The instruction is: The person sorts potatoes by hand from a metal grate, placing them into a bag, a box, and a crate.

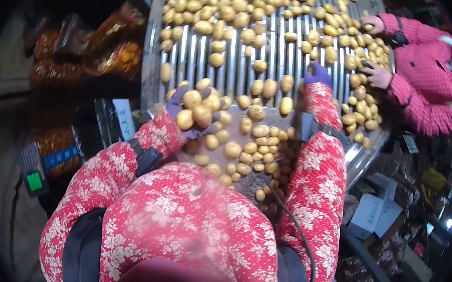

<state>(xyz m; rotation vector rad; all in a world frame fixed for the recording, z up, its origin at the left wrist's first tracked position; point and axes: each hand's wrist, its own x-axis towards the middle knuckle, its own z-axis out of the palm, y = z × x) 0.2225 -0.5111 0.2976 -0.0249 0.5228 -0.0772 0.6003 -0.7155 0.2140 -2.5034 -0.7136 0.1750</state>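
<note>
My left hand (178, 107), in a purple glove, cups several potatoes (202, 116), its fingers curled up around them. It is over the near left part of the metal sheet (233, 121), among other loose potatoes. My right hand (318, 75), also gloved in purple, reaches out over the metal rollers (276, 57) at the right. Small potatoes lie just beyond and beside it. Its fingers are mostly hidden by the back of the glove, so any potato in them does not show. More potatoes (260, 149) lie in a heap between my forearms.
A co-worker in a pink padded jacket (430, 78) stands at the right edge, both hands over potatoes. Filled bags (118, 51) stand at the left. A device with a green display (34, 178) is at lower left. White cartons (375, 213) lie at right. A cable (301, 233) hangs along my right sleeve.
</note>
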